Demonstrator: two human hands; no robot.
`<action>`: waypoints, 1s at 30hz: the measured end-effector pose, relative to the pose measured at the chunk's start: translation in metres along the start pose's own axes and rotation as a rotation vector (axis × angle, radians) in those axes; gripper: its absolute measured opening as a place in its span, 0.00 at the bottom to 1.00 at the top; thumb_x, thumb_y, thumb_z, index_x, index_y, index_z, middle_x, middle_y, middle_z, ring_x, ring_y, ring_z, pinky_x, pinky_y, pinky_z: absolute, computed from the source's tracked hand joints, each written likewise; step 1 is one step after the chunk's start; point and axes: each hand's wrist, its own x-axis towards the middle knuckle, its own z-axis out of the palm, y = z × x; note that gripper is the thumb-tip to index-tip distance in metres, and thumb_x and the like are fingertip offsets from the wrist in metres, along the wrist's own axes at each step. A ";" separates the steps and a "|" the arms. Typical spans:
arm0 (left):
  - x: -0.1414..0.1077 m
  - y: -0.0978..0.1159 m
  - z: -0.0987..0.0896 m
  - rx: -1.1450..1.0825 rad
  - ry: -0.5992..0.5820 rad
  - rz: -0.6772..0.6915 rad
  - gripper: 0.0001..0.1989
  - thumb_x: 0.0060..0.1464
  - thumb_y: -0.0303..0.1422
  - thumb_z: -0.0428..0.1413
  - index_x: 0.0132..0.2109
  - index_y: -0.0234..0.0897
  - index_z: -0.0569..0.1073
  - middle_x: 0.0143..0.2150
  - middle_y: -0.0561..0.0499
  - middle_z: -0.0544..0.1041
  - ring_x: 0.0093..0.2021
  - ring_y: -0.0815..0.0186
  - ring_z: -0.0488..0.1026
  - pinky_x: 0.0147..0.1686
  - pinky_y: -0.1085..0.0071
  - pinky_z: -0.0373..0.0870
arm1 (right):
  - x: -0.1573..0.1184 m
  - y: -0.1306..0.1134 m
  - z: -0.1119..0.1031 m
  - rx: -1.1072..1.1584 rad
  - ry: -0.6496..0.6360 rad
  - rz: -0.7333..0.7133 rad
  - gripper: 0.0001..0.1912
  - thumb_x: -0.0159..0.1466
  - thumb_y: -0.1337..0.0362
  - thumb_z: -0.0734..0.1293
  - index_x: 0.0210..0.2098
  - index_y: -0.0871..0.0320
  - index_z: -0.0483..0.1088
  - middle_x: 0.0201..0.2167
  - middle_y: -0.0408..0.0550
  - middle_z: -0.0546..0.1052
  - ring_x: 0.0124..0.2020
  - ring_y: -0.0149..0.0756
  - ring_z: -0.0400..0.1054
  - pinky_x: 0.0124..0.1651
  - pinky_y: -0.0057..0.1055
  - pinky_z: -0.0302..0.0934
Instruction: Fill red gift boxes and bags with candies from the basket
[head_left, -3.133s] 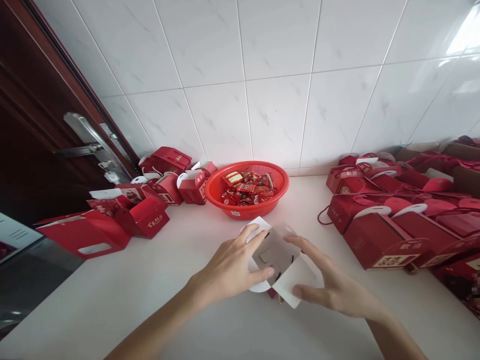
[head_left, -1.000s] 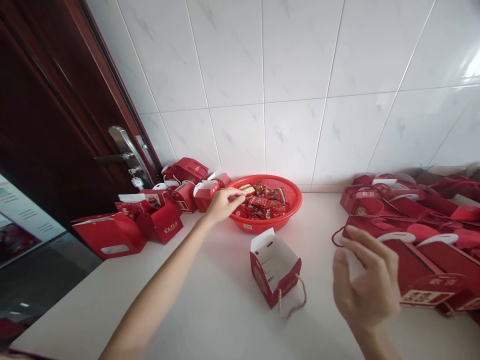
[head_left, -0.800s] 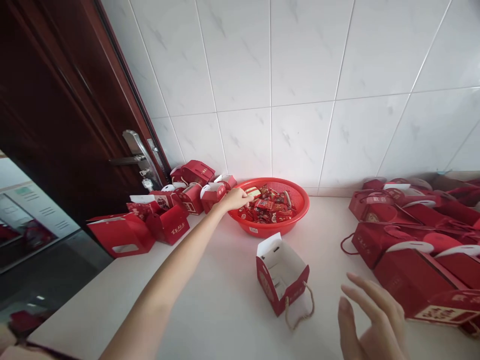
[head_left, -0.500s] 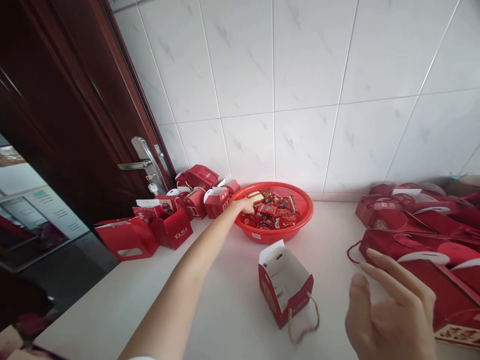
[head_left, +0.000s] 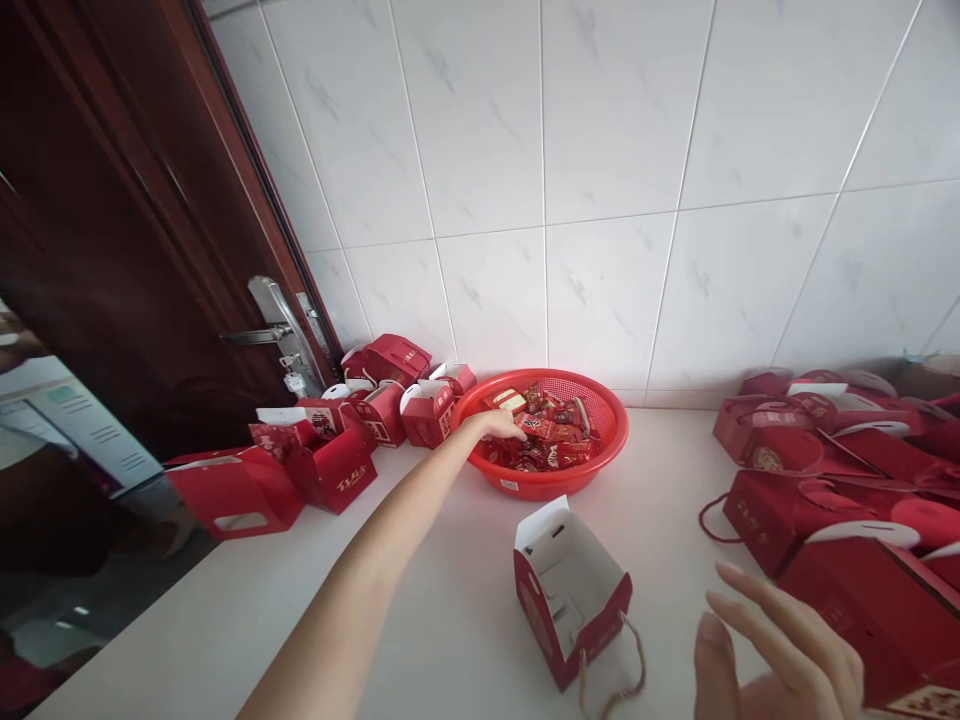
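Change: left hand (head_left: 504, 425), at the open box (head_left: 534, 615) earlier, now lowered inside the red basket (head_left: 555, 487), fingertips among wrapped packets (head_left: 551, 430); cannot tell whether they are clamped on one. Right hand (head_left: 787, 660), likewise off the box, raised at lower right, thumb and fingers apart, nothing seen in its grasp. Bearing on the work, as judged: attention has passed from box to packets, the box standing free. Containers, left to right: red boxes at left (head_left: 337, 470), assorted, several with flaps up, contents not clearly seen; red basket, round, perforated, holding mostly red packets and one pale one; open box, upright on the white table (head_left: 442, 610) just before the basket, white interior, no packet visible inside, rope handle (head_left: 642, 668) hanging at its near side; red boxes at right (head_left: 765, 515), crowded in rows, contents hidden.
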 end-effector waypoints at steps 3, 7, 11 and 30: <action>-0.001 0.002 0.000 -0.052 0.016 0.008 0.17 0.41 0.36 0.67 0.22 0.39 0.65 0.23 0.52 0.69 0.27 0.60 0.72 0.27 0.68 0.65 | 0.017 -0.004 0.009 0.008 0.105 0.007 0.11 0.61 0.75 0.69 0.40 0.55 0.71 0.40 0.52 0.77 0.37 0.44 0.70 0.42 0.44 0.64; -0.007 0.001 -0.005 -0.146 0.038 0.031 0.19 0.40 0.36 0.68 0.19 0.39 0.63 0.20 0.55 0.65 0.25 0.63 0.68 0.27 0.69 0.62 | 0.025 -0.011 0.015 0.046 0.168 0.058 0.11 0.61 0.77 0.69 0.39 0.57 0.72 0.39 0.53 0.77 0.36 0.43 0.70 0.40 0.42 0.63; -0.018 -0.002 -0.016 -0.285 0.108 0.110 0.16 0.43 0.40 0.66 0.20 0.37 0.70 0.21 0.54 0.69 0.29 0.62 0.71 0.30 0.68 0.64 | 0.023 -0.012 0.013 0.072 0.170 0.101 0.09 0.61 0.77 0.69 0.38 0.58 0.73 0.40 0.55 0.78 0.35 0.43 0.71 0.41 0.44 0.63; -0.049 0.002 -0.038 0.096 0.258 0.123 0.08 0.44 0.37 0.62 0.25 0.38 0.75 0.27 0.50 0.77 0.32 0.60 0.73 0.31 0.69 0.62 | 0.009 -0.002 0.012 0.135 0.057 0.116 0.07 0.63 0.73 0.68 0.41 0.61 0.73 0.43 0.58 0.78 0.40 0.45 0.73 0.45 0.44 0.63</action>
